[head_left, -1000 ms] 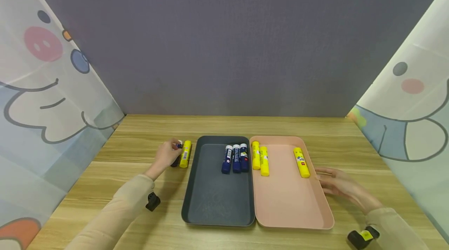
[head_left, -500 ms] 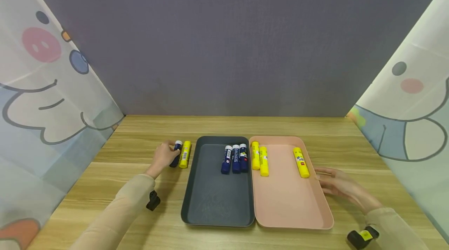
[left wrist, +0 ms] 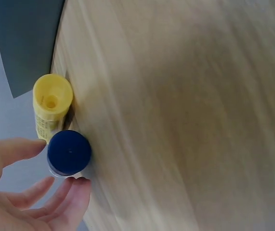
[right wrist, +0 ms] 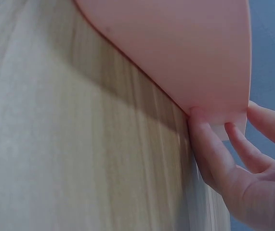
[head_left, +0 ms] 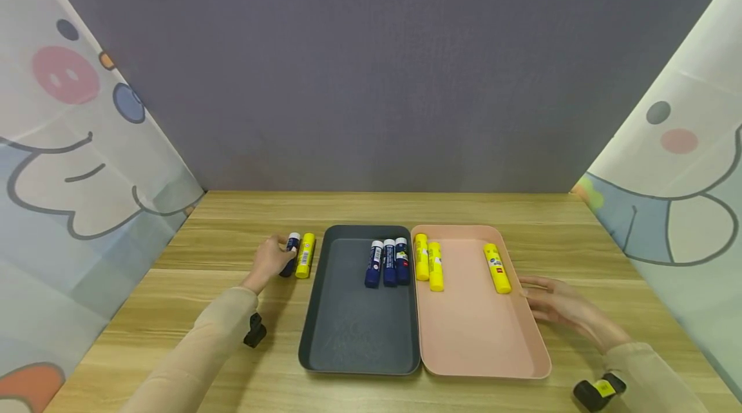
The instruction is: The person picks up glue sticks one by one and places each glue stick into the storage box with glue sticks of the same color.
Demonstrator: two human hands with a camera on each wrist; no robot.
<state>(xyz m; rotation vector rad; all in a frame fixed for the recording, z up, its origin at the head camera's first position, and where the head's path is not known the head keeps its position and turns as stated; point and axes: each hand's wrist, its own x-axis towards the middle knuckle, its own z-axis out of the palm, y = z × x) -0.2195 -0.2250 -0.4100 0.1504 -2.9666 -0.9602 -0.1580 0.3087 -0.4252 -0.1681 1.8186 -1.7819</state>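
Observation:
My left hand [head_left: 268, 262] is at a navy glue stick [head_left: 292, 254] with a white cap, lying on the table left of the trays. In the left wrist view the thumb and fingers pinch that navy glue stick [left wrist: 70, 153] from two sides. Close beside it lies a yellow glue stick [head_left: 305, 256]. My right hand [head_left: 559, 307] touches the outer right wall of the pink tray [head_left: 484, 342]. Seen from the right wrist, its fairly straight fingertips rest against the pink tray's side [right wrist: 176, 53], with the thumb near the rim.
Left of the pink tray stands a dark grey tray [head_left: 359, 336], holding three navy glue sticks [head_left: 389, 265]. The pink tray holds two yellow glue sticks [head_left: 435, 268] at its left and one yellow glue stick [head_left: 497, 269] at its right. A grey panel [head_left: 382, 78] rises behind the wooden table.
My left hand has shifted slightly left, and more of the navy glue stick shows than one second ago. The right hand stays at the pink tray's side.

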